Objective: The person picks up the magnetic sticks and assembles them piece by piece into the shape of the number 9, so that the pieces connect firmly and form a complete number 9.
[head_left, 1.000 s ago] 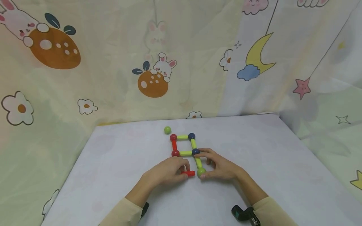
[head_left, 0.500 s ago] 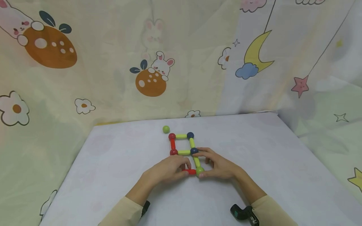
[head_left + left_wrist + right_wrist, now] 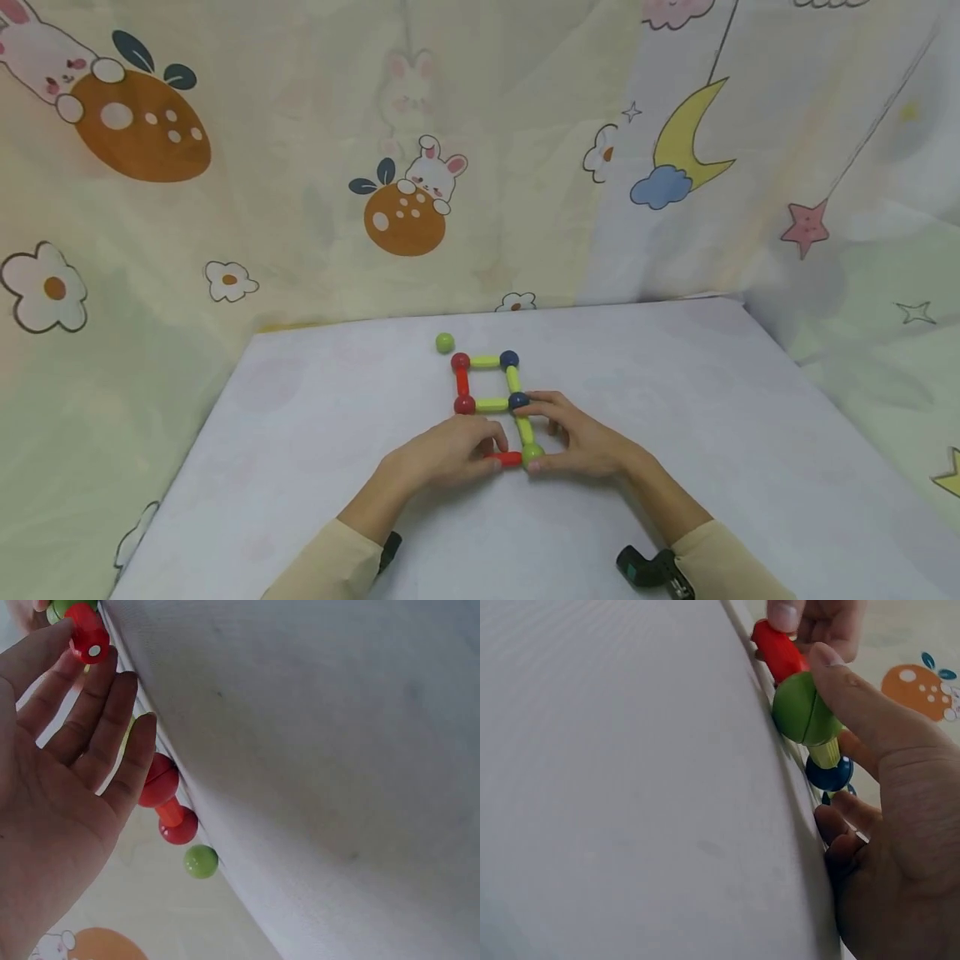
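Two hands stayed grasping as we closed the gap: our left hand (image 3: pixel 450 454) pinched the red rod (image 3: pixel 510 457) against the green ball (image 3: pixel 532 452), steadied by our right hand (image 3: pixel 581 442), just below the square frame (image 3: pixel 486 384), extending it.

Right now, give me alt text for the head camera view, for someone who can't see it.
Two hands join a red rod to a green ball on a white table, extending a square of rods and balls. A loose green ball lies behind; cartoon-print fabric hangs beyond.
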`<state>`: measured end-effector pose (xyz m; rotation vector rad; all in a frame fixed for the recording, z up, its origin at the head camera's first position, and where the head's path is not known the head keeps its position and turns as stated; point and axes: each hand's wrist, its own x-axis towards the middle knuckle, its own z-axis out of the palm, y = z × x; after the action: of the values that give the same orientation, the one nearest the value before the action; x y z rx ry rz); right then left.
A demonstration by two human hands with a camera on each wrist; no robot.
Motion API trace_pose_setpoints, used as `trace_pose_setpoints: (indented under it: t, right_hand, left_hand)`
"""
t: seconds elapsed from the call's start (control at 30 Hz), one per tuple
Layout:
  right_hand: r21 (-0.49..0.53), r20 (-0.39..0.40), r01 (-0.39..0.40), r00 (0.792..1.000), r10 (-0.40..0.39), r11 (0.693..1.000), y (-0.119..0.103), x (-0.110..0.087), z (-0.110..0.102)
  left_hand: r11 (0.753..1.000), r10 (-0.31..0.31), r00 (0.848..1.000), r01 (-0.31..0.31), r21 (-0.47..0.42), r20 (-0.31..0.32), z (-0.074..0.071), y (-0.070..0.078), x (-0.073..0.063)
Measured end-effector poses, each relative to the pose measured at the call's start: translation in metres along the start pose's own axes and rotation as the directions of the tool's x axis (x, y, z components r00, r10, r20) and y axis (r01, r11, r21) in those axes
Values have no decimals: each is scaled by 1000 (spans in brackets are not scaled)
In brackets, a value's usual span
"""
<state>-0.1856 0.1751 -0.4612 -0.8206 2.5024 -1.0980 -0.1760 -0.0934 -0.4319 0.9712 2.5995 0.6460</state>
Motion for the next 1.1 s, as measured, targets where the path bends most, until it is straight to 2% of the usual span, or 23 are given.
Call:
trace_pose_setpoints:
  t: [0.17, 0.27, 0.37, 0.47, 0.63, 0.7, 0.77, 0.87, 1.0, 1.1]
  right_hand:
    - [-26, -15, -28, 999, 28, 999, -6, 2, 1]
    - [-26, -23, -16, 1000, 16, 1000, -11, 1, 2]
    - [-30, -42, 13, 999, -14, 999, -16, 0, 3]
    - [-39, -62, 40, 997, -42, 998, -19, 0, 5]
    - [-77, -55, 85, 994, -89, 993, -23, 5, 10]
    - [-87, -51, 96, 994, -101, 992, -24, 6, 10]
    - [-90, -44, 96, 994, -100, 991, -25, 6, 12]
    - [-82, -27, 89, 995, -92, 993, -26, 6, 16]
    - [-69, -9, 80, 997, -81, 994, -24, 6, 20]
    - [-73, -15, 82, 996, -84, 994, -21, 5, 19]
  left_hand:
    - [999, -35, 999, 36, -19, 8, -4, -4, -3]
    - [997, -49, 999, 49, -67, -5, -9, -7, -3]
    - [989, -38, 998, 31, -142, -47, -19, -13, 1]
    - [982, -31, 992, 7, -187, -125, -32, -22, 10]
    - [987, -88, 967, 51, -155, -238, -54, -37, 19]
    - [988, -92, 956, 54, -143, -277, -59, -43, 20]
    - [991, -85, 944, 47, -128, -317, -60, -51, 22]
    - [994, -79, 918, 45, -96, -390, -57, -59, 22]
    - [996, -93, 885, 80, -48, -456, -55, -65, 25]
    - [993, -118, 877, 119, -29, -465, -55, -66, 32]
